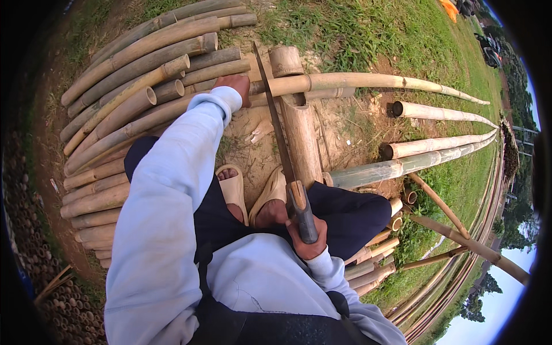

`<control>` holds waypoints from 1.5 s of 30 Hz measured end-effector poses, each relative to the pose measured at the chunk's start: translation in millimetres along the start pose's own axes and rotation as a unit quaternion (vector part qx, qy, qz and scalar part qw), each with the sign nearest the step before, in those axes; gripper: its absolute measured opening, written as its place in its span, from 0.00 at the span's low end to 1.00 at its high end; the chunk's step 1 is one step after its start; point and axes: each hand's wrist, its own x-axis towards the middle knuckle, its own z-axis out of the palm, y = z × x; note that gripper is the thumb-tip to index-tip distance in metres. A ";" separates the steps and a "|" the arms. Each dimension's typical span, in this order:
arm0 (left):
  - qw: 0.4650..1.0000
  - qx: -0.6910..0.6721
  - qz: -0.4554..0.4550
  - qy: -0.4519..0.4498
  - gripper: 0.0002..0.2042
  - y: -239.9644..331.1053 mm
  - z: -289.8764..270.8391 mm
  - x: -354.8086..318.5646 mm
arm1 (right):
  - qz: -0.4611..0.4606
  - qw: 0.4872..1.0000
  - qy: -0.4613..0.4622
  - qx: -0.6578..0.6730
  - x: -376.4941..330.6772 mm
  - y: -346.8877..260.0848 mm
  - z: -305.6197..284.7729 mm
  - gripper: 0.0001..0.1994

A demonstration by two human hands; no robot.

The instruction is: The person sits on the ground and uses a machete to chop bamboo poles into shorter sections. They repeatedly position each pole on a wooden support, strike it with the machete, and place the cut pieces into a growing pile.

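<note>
While right hand (309,238) grips saw (280,129), left hand (234,87) clasps bamboo pole (356,81), seemingly not yet severed; cut lengths (146,79) fill upper left.

Grass-edged brown sandy ground (336,138): stacked tan-and-grey bamboo lengths (167,46), left; thick tan notched bamboo trunk (302,138), bearing slender yellowish bamboo pole (333,81); long pale bamboo poles (443,144), right; cream sandals (232,190).
</note>
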 end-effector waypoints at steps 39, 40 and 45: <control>1.000 -0.014 -0.005 -0.009 0.18 -0.8 -6.4 1.6 | 0.001 1.000 0.015 0.006 145.2 32.9 33.8 0.08; 1.000 -0.012 -0.009 -0.008 0.18 0.1 -4.8 5.3 | -0.010 1.000 0.005 -0.009 158.6 28.6 33.9 0.08; 0.995 -0.049 -0.060 0.059 0.34 16.3 16.0 -17.2 | -0.017 0.999 0.018 0.033 159.0 51.8 31.5 0.07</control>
